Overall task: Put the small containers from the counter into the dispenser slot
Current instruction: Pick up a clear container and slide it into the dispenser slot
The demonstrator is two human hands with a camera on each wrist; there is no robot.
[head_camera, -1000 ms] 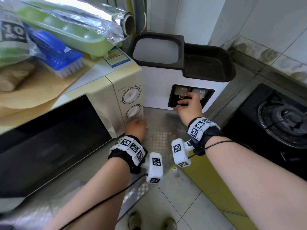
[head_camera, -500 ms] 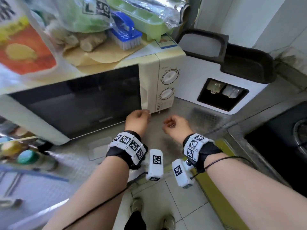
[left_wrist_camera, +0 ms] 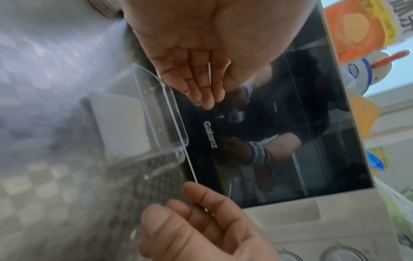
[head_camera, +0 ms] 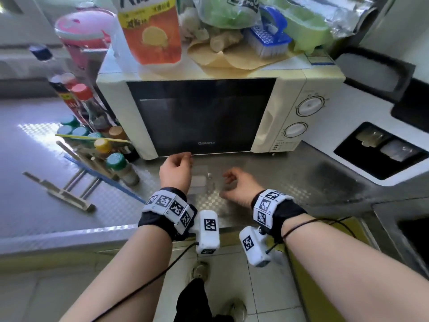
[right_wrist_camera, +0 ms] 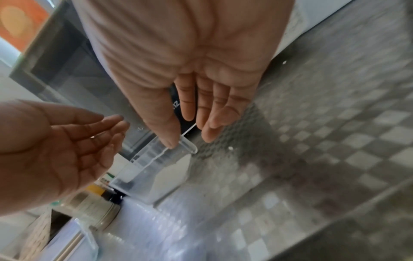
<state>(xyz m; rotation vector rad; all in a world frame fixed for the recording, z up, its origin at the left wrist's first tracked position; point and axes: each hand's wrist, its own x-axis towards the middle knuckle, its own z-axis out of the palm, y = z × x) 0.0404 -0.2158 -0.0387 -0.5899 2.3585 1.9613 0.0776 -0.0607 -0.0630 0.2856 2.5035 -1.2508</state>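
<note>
Clear container sits on the steel counter right in front of the microwave, between both hands. Left hand and right hand are loose and holding nothing, right thumb maybe brushing its rim. Dispenser slot is off right.

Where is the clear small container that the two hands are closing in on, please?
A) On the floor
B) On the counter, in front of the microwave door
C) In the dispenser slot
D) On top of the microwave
B: the clear container sits on the metal counter before the microwave door, between the left hand and right hand.
</note>
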